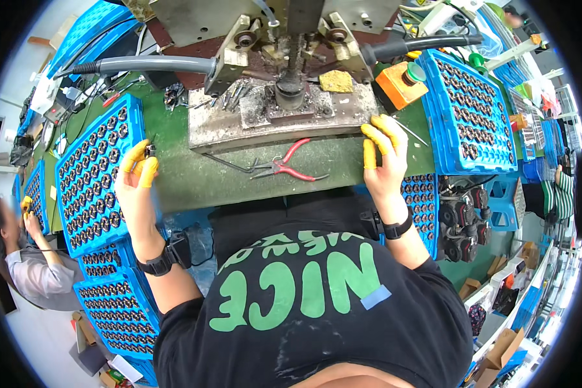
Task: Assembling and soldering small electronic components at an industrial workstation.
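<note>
My left hand (134,184), with yellow finger covers, pinches a small dark, metallic round part (150,150) beside the right edge of a blue tray (136,116). Several rows of similar dark round parts fill that tray. My right hand (388,158), its fingertips also covered in yellow, is open with fingers apart by the right front corner of the metal press base (271,132). Nothing shows in it. Between my hands, red-handled pliers (284,168) lie on the green bench top (181,171). The press ram (290,94) stands over the base, metal bits scattered around it.
An orange box with a green button (402,84) stands right of the press. Another blue tray of parts (433,129) sits at the far right. A yellow sponge (336,81) lies on the base. A co-worker (42,265) works at the left. More filled trays (119,291) are stacked lower left.
</note>
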A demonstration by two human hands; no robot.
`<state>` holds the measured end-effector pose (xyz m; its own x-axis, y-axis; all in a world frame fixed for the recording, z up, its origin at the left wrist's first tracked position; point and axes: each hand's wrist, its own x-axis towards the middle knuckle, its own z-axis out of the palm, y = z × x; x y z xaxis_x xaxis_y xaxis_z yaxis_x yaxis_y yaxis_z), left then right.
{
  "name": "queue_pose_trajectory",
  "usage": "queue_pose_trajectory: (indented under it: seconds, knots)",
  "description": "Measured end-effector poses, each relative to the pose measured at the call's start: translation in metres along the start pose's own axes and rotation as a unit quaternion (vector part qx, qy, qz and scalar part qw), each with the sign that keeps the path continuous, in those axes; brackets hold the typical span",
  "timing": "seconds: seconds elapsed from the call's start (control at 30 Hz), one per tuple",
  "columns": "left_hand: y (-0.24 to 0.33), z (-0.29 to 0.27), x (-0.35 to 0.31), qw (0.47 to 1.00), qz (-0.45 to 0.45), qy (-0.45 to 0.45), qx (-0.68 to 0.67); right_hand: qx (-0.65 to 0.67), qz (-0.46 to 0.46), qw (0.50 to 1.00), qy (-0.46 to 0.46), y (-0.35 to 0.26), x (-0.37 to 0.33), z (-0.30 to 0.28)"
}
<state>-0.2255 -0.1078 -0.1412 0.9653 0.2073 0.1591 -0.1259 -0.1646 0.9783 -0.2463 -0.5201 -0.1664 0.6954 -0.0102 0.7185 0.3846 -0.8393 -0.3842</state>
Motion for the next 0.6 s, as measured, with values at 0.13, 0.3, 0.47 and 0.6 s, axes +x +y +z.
queue_pose_trajectory:
  seconds: [0.13,0.3,0.47,0.6]
  knots:
    - [0.001,-0.002,0.001,1.0,-0.003,-0.013,-0.027,-0.002,0.02,1.0,-0.003,-0.001,0.007,-0.005]
    - [-0.001,-0.003,0.0,0.999,0.003,-0.011,-0.05,0.1,0.03,0.995,0.001,-0.006,0.023,-0.001]
    - [0.005,0.0,-0.003,0.999,-0.015,-0.017,-0.029,0.172,0.041,0.983,-0.043,-0.023,0.051,0.015]
    - [0.004,0.0,-0.002,0.999,-0.016,-0.028,-0.023,0.213,0.065,0.971,-0.083,-0.028,0.058,0.027]
